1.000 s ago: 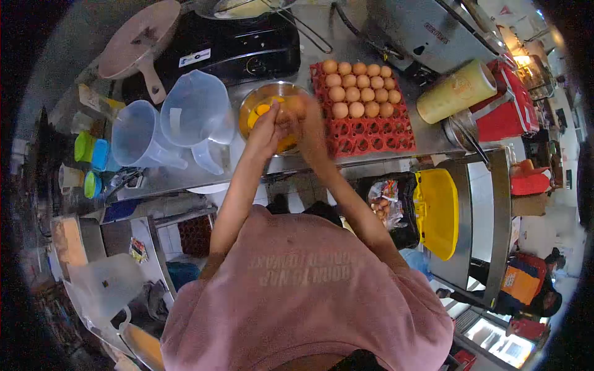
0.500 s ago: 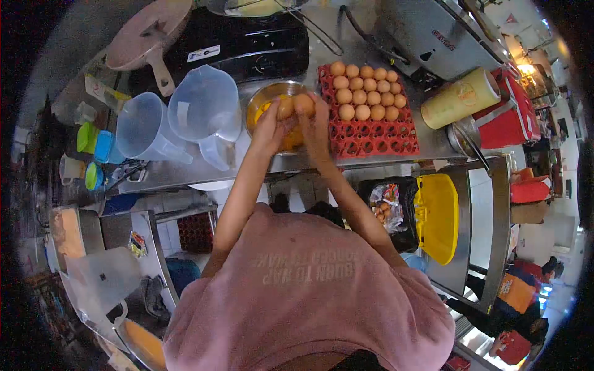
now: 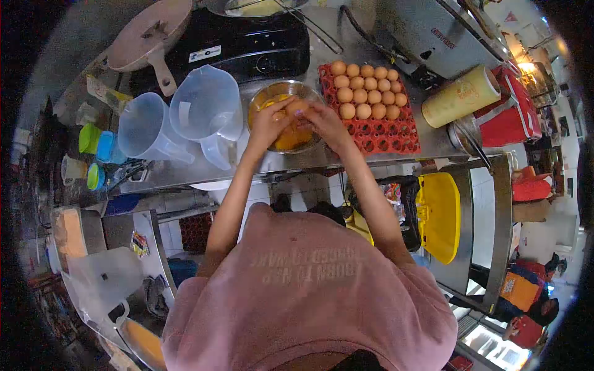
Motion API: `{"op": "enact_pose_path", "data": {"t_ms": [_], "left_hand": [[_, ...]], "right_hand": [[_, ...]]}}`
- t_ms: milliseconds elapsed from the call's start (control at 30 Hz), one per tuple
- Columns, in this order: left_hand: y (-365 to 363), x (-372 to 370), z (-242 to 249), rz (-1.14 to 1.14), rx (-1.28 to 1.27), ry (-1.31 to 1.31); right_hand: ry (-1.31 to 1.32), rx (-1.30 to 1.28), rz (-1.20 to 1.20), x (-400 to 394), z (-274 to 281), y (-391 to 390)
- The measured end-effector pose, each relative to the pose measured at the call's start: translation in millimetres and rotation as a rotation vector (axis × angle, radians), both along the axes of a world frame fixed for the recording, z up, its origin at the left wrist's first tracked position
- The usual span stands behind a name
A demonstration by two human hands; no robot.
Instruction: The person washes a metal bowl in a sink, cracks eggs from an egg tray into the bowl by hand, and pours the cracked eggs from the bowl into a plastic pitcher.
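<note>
In the head view, your left hand (image 3: pixel 268 126) and right hand (image 3: pixel 329 127) meet over the round, shiny metal bowl (image 3: pixel 262 96), fingers curled around a smooth brown egg (image 3: pixel 298 107) in a shared grip. The egg sits between your fingertips, directly above yellow-orange raw egg (image 3: pixel 291 140); its long axis is too hidden to tell. The red moulded egg tray (image 3: pixel 378 144), with brown eggs in its far rows, lies right of the grip on the table (image 3: pixel 434 141), nearer your right hand.
</note>
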State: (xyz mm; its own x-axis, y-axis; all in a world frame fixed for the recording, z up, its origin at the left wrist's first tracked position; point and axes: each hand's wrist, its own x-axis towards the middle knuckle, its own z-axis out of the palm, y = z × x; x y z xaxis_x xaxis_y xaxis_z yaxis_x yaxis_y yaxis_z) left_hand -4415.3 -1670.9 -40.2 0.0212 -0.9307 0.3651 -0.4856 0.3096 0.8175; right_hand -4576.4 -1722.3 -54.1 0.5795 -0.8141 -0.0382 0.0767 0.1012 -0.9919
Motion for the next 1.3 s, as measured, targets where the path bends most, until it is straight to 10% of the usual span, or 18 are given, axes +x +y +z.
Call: {"op": "enact_pose_path", "data": {"t_ms": [100,200,267,467,533,600,767,1300], "left_hand": [[6,2,-3,-0.008,0.124,0.007],[9,5,-7,-0.085,0.438,0.293],[21,0,7,-0.094,0.334,0.313],[8,0,1,-0.015,0.082,-0.272],[-11,20,-32,-0.074,-0.041,-0.374],[-20,20,-36,-0.099,-0.112,-0.402],[-9,7,-19,-0.085,-0.101,-0.386],[-17,37,-28,-0.171,0.044,-0.088]], "right_hand": [[0.188,-0.486,-0.108,-4,-9,-1],[0.045,-0.407,-0.1,1,-20,1],[0.541,-0.704,0.016,-3,20,8],[0.267,-0.988,-0.518,10,1,5],[0.356,-0.695,-0.202,9,-1,4],[0.253,-0.949,-0.283,12,-6,-2],[0.283,-0.594,-0.217,-4,22,16],[0.064,-1.007,0.023,0,-15,-41]]}}
